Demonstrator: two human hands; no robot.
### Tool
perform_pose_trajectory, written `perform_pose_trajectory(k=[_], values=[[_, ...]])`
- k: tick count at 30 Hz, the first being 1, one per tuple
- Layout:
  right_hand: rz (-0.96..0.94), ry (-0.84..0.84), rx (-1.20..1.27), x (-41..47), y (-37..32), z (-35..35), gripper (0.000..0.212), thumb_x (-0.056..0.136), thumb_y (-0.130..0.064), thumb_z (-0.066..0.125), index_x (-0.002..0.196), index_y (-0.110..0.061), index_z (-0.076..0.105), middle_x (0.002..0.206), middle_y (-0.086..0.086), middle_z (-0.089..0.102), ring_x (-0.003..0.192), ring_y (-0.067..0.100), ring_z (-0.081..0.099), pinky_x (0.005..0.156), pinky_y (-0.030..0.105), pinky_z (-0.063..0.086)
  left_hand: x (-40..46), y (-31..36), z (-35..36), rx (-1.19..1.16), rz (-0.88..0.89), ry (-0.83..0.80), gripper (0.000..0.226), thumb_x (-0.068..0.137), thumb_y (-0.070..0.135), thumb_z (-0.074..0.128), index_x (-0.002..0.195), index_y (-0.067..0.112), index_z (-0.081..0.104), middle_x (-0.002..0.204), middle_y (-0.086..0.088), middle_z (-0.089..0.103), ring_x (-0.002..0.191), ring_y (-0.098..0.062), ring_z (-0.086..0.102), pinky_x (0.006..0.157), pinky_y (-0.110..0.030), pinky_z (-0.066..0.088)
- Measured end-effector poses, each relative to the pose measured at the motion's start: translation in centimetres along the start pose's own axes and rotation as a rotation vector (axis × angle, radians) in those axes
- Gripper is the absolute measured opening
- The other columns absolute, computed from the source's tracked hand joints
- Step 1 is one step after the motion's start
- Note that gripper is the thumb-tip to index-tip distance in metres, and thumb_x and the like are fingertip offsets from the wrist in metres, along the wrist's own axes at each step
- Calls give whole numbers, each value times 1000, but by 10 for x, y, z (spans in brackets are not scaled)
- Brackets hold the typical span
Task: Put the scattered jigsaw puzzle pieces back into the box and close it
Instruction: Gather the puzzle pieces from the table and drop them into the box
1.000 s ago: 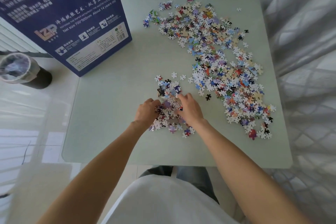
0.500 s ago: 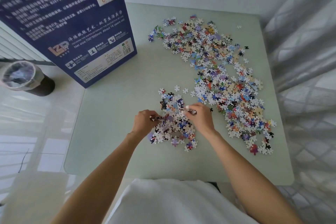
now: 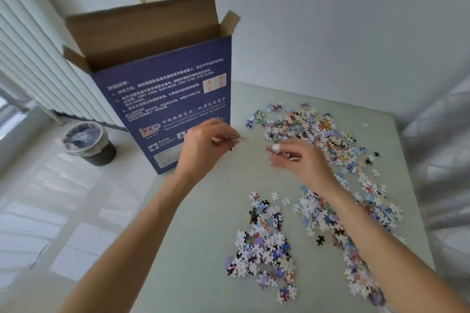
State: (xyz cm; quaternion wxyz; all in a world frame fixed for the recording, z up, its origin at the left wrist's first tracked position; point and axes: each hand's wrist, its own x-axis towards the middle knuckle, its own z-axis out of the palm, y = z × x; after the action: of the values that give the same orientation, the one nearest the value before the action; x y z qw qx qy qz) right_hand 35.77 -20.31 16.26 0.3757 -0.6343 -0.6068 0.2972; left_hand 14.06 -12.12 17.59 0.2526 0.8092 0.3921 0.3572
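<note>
Head view: both hands are raised above the pale green glass bench, between the box and the loose pieces. The left hand has its fingers curled, pinching a thin stack of jigsaw pieces that juts out to the right past the fingertips. The right hand also has curled fingers, closed on a few pieces of which only an edge shows; one fingertip looks white, and blur hides why. The two hands are near each other but apart.

Just beyond the left fingers stands the tall dark blue cardboard box with white print, upright at the bench's far left corner, its brown top flaps open. Beyond and to the right of the right fingers lies the large spread of small multicoloured jigsaw puzzle pieces, running along the bench's right side toward the near edge. A smaller heap of pieces lies on the bench nearer than both hands, between the forearms.

On the floor left of the box sits a dark round waste bin lined with clear plastic, in front of a white ribbed radiator.
</note>
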Motion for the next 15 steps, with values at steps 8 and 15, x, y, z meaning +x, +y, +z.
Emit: perform_pose_trajectory(k=[8,15], values=[[-309,157,-10,147,-114,-21,27,79,-19,72,104,-9,69,98,2,66,84,12,63,74,18,51,112,-2,-127,296,108,343,9,80,17,72,89,14,74,91,4,65,65,6,52,67,0,42],[-546,194,-201,221,-143,10,23,80,-21,71,102,-12,72,98,6,65,84,12,58,75,28,51,132,-29,-133,535,103,178,9,80,12,70,89,11,73,97,-8,67,75,-24,65,71,-30,50]])
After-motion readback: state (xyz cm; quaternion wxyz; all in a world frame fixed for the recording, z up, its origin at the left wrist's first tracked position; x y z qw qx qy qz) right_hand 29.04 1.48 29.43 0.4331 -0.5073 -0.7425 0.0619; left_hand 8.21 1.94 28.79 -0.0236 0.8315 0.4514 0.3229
